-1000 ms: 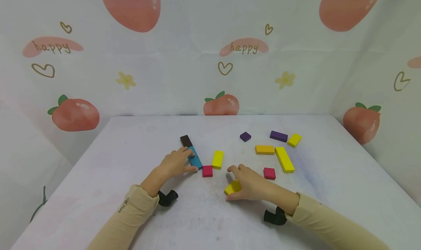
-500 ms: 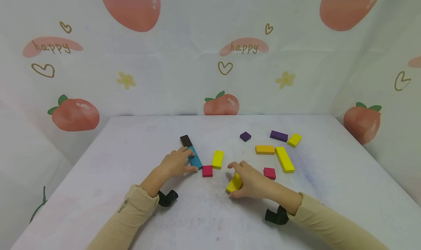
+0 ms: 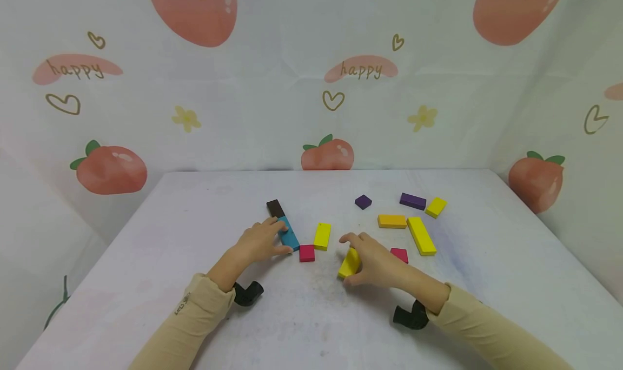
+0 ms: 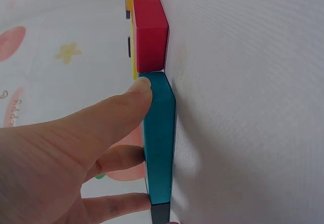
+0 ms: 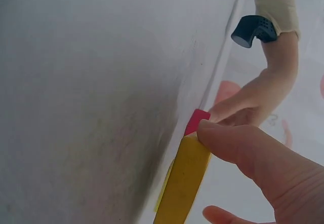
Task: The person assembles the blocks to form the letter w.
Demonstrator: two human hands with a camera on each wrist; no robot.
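Note:
My left hand (image 3: 260,241) rests on the blue block (image 3: 289,235), thumb near one end and straight fingertips along it, in the left wrist view too. A dark brown block (image 3: 275,208) continues the line at its far end. By its near end lies a red block (image 3: 306,253), with a yellow block (image 3: 322,236) at that one's corner. My right hand (image 3: 377,262) holds another yellow block (image 3: 349,264), partly hidden by the hand, its index finger lifted off. In the right wrist view the thumb presses the end of this yellow block (image 5: 185,178).
Right of centre lie a second red block (image 3: 399,255), a long yellow block (image 3: 421,236), an orange block (image 3: 391,221), a purple bar (image 3: 412,201), a small purple block (image 3: 363,202) and a short yellow block (image 3: 436,207). A printed cloth hangs behind the white table (image 3: 214,197).
My right hand has moved slightly away from me and to the right, taking its yellow block along and turning it more upright in the head view. The left hand has stayed put.

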